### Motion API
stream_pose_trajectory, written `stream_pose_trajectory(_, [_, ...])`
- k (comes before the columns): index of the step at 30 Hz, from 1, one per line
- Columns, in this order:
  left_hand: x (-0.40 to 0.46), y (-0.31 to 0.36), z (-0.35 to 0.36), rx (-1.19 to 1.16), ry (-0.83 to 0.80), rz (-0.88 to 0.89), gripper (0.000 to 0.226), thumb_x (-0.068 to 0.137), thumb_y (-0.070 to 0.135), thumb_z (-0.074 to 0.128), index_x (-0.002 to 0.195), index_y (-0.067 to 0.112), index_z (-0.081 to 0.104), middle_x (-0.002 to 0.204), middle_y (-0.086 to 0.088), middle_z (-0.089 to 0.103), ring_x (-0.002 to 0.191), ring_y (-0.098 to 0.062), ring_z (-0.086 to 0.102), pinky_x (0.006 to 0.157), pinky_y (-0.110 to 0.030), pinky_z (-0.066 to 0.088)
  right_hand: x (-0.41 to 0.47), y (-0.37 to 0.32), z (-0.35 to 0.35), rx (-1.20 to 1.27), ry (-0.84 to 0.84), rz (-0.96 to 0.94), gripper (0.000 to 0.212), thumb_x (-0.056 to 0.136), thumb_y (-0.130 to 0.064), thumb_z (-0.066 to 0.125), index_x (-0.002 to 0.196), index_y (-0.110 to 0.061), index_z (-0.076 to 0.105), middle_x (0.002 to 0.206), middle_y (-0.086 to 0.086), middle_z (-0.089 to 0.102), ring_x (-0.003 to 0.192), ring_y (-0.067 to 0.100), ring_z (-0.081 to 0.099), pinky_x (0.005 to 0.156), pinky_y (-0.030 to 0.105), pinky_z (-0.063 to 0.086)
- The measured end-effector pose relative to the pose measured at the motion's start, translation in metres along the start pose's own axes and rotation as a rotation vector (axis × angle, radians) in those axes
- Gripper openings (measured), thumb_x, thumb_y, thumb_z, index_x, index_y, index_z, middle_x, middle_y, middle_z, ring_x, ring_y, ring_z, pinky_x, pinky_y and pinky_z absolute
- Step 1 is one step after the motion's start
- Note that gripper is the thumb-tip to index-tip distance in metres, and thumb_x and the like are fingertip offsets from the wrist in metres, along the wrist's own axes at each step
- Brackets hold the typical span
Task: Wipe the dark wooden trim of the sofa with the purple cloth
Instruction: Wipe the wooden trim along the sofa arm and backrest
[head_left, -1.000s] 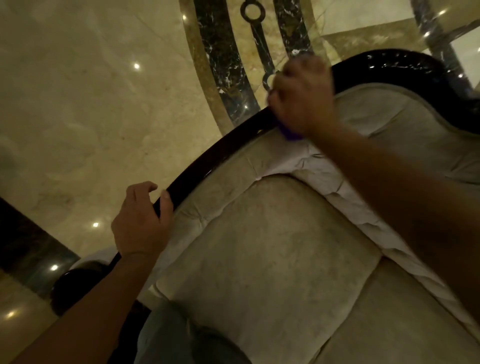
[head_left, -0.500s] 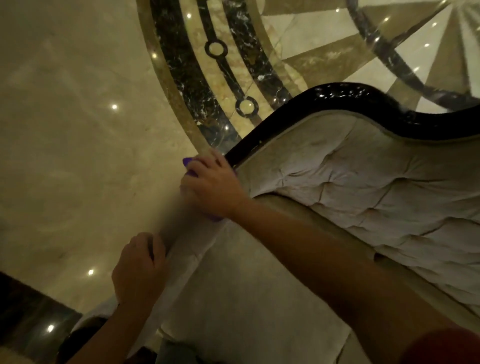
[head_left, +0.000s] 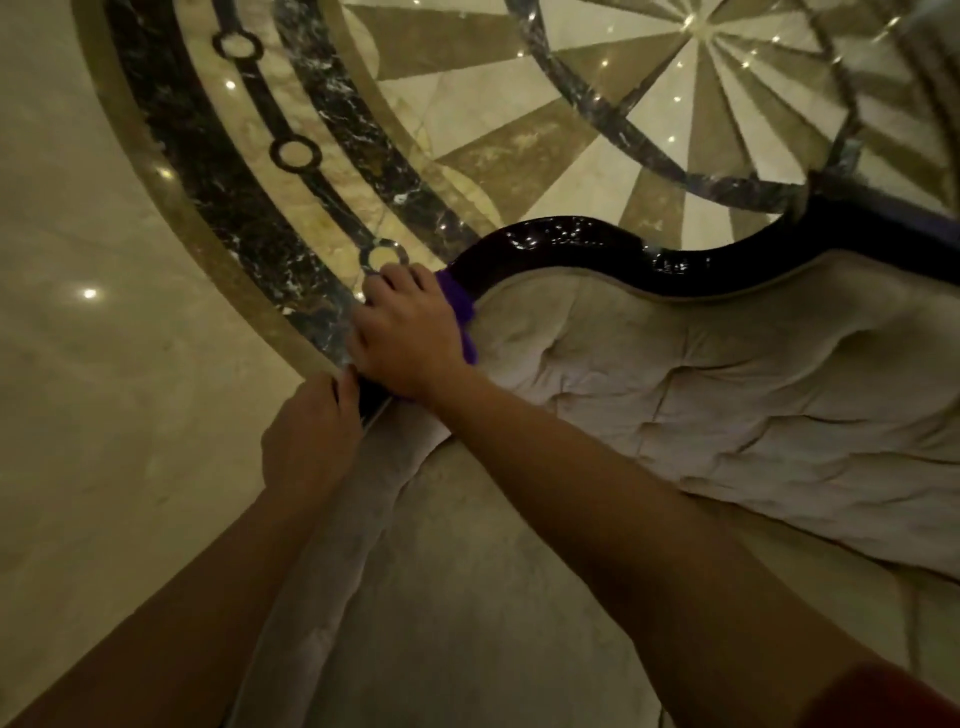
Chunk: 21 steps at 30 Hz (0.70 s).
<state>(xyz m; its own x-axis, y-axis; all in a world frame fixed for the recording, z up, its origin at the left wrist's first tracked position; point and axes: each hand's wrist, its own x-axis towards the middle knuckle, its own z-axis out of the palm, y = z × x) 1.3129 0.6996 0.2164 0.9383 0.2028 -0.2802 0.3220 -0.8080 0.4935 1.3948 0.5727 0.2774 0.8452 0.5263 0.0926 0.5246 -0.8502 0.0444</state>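
Now your right hand presses the purple cloth onto the dark wooden trim of the sofa, fingers curled over the rail with the cloth bunched beneath the palm. Only a purple edge shows on the far side of the hand, draping a little onto the pale tufted upholstery.

Compared with a second ago, that hand has travelled down the rail from the high curve toward you, and in the last half second it has moved back up a little, so it now sits just past your left hand. Your left hand grips the same rail lower down, fingers wrapped over its edge, and the two hands almost touch.

This suggests a back-and-forth stroke along the lower slope of the trim. Judging by the layout, the long glossy curve running away to the right, with its dip and rise, still awaits the cloth, so the job looks only partly done.

Behind the sofa lies a polished marble floor with dark inlaid bands.
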Motion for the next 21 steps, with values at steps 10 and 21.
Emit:
stream_pose_trajectory(10, [0.061,0.082,0.017,-0.151,0.196,0.065,0.051,0.110,0.041,0.024,0.093,0.009,0.060,0.080,-0.008,0.052,0.070,-0.026,0.047,0.068,-0.039,0.032,-0.071,0.238,-0.067,-0.359,-0.046,0.725,0.043,0.099,-0.034,0.040,0.104,-0.004,0.070,0.105,0.023,0.067,0.100,0.040,0.061,0.087,0.044,0.043])
stream_pose_trajectory(21, [0.058,0.087,0.015,-0.064,0.219,0.078,0.040,0.109,0.031,0.032,0.079,0.013,0.052,0.068,-0.005,0.043,0.060,-0.024,0.041,0.058,-0.036,0.028,-0.022,0.181,-0.051,0.103,0.346,1.007,0.031,0.098,-0.044,0.056,0.105,-0.021,0.076,0.112,0.005,0.067,0.109,0.023,0.057,0.092,0.039,0.046])
